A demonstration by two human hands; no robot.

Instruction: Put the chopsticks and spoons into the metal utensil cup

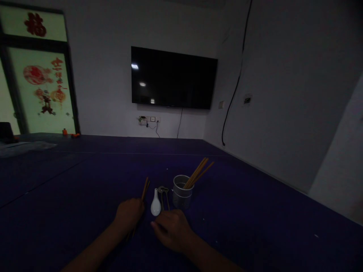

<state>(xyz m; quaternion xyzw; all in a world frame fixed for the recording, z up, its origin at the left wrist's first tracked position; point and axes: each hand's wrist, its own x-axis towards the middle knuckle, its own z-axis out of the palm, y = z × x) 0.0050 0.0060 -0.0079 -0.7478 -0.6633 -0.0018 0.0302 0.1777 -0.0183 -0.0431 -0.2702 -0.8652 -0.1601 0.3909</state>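
Note:
My left hand is closed around a pair of wooden chopsticks, whose ends stick out above and below the fist. Just right of it lies a white soup spoon, bowl towards me. Beside the spoon is a metal two-handled tool, perhaps a can opener; its handles run down to my right hand. The fingers of that hand are curled, and whether they grip the handle ends is hidden. A grey metal cup stands behind the right hand with several wooden chopsticks leaning right in it.
Everything stands on a wide dark purple table with seams across it. A clear plastic sheet and small orange objects lie at the far left. A television hangs on the back wall, and a black cable hangs at the right.

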